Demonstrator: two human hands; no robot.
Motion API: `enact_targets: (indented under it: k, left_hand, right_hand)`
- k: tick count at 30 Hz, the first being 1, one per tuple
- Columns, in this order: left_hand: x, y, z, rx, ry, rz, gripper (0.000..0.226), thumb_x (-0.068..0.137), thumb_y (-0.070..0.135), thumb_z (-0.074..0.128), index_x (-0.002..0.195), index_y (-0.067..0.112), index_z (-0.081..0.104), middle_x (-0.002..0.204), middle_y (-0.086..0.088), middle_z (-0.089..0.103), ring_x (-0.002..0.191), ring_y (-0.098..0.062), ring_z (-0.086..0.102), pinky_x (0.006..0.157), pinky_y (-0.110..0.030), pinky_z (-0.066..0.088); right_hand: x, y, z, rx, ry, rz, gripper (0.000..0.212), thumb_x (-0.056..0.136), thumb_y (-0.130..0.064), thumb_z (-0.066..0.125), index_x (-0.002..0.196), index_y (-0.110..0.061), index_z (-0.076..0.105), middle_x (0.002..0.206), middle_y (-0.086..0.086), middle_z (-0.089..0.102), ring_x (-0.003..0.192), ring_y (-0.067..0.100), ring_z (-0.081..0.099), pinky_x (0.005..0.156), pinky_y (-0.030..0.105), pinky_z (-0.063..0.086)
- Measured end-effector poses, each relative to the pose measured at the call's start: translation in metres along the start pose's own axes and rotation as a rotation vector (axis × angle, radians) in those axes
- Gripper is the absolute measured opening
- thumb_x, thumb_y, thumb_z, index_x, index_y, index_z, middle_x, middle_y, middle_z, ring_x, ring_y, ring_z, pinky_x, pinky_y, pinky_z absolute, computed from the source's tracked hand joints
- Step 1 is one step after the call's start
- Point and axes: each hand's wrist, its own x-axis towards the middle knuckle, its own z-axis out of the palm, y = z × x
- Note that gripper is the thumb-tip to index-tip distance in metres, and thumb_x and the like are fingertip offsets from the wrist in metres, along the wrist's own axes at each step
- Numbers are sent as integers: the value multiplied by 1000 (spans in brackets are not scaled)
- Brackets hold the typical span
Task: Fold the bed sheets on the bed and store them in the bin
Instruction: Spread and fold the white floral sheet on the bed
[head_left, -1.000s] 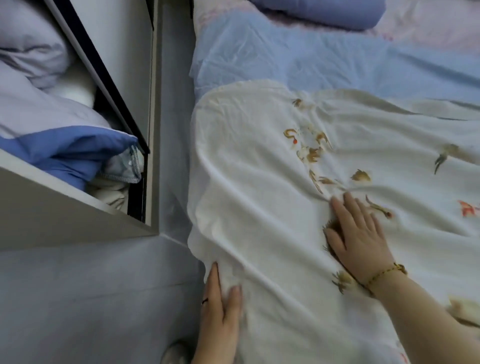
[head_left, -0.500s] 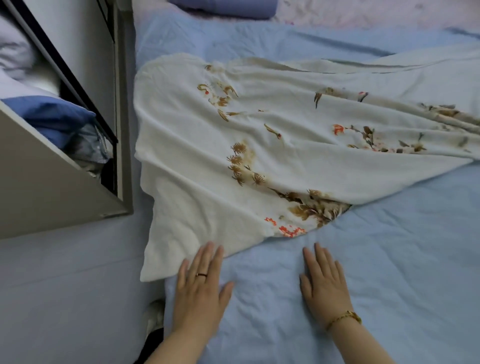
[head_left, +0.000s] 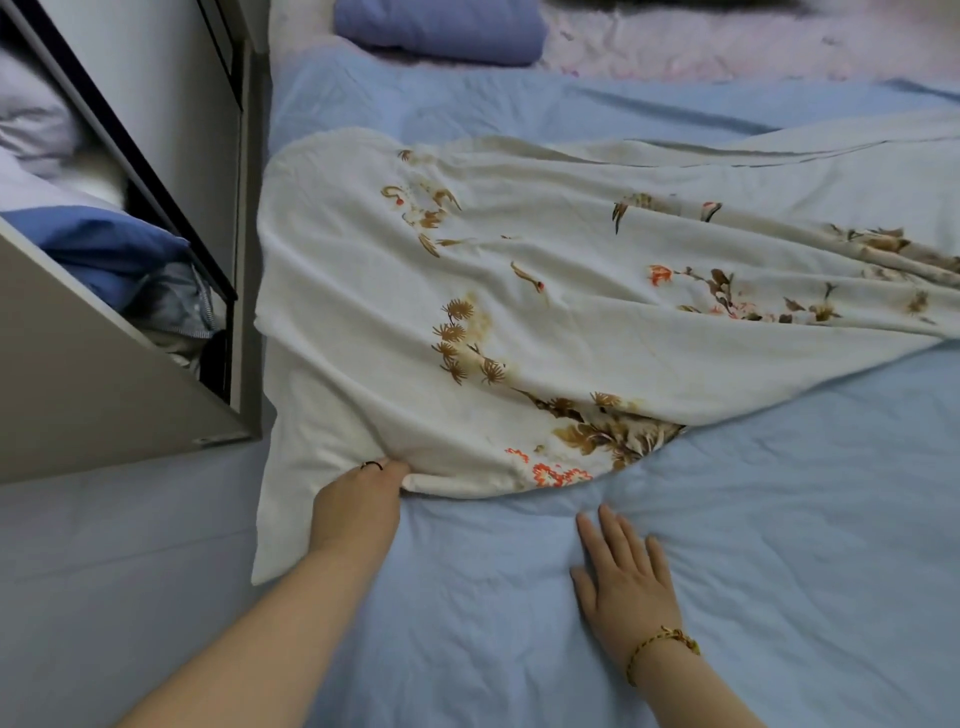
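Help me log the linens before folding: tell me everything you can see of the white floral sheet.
The white floral sheet is thin, creased, cotton-like cloth printed with brown pine sprigs and orange blossoms. It lies spread and rumpled on the blue bed cover, running from the bed's left edge out of view at right. The left hand grips its near edge, where the cloth bunches; the right hand rests apart from it.

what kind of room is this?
Most likely a bedroom: a blue-sheeted bed, a floral sheet spread across it, and a bin holding bedding beside it.
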Motion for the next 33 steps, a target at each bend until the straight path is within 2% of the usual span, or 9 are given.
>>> enact_targets:
  k: [2,4,7,11,17,21,23,26,33]
  left_hand:
    - [-2,-6,-4,11,-70,-25,41,95,7,33,127,25,50,116,-1,60,105,-19,57,68,-26,36]
    - [-11,-10,-12,17,3,54,46,81,-3,47,114,24,65,90,-2,70,80,-17,67,46,-23,25]
    - [-26,-26,-21,21,104,216,35,54,5,53,78,21,73,43,4,59,33,-18,54,33,-7,7]
    - [-44,-37,-29,17,421,278,31,68,8,35,93,20,50,54,-4,67,50,-23,61,50,-27,43]
    - [-56,-30,-34,102,535,245,36,69,4,37,88,11,67,67,-9,72,71,-22,59,70,-29,36]
    - [-62,-24,-23,116,450,100,41,67,7,35,76,2,74,70,-10,73,53,-25,69,71,-32,35]
    - [-63,-23,-21,126,408,76,43,65,9,33,75,3,75,71,-10,73,54,-25,69,72,-32,35]
    - [-71,-22,-23,163,360,66,45,62,11,32,72,6,76,67,-7,73,49,-22,67,56,-26,46]
    - [-123,-21,-20,156,292,74,43,62,13,33,68,6,75,62,-8,71,45,-23,65,39,-30,50]
  right_hand:
    - [1,1,2,44,173,-36,64,73,-44,26,105,-10,69,110,4,69,92,22,69,89,34,40]
    - [9,10,-5,114,277,-54,45,70,-37,37,91,-12,67,81,6,71,66,23,68,63,33,54]
    - [34,31,-22,197,565,-28,44,70,-29,38,106,-7,49,92,21,67,87,27,54,64,38,55]
    - [78,75,-38,19,595,-108,54,64,-21,56,114,-3,51,107,30,63,94,43,59,70,50,54]
    - [119,106,-74,-152,582,-208,48,70,-3,63,117,0,56,119,26,59,110,44,53,88,58,44]
    - [127,135,-98,-109,359,-163,48,94,-5,42,141,-7,34,150,11,31,138,29,29,111,35,19]
    - [126,141,-97,-108,385,-195,43,86,7,49,128,2,50,132,22,52,120,38,50,99,43,38]
    - [125,153,-90,-149,576,-373,29,50,22,53,72,8,65,61,22,61,47,40,60,41,43,50]
    - [65,168,-67,-237,420,-545,51,12,3,88,49,-8,55,40,3,51,27,20,49,26,24,35]
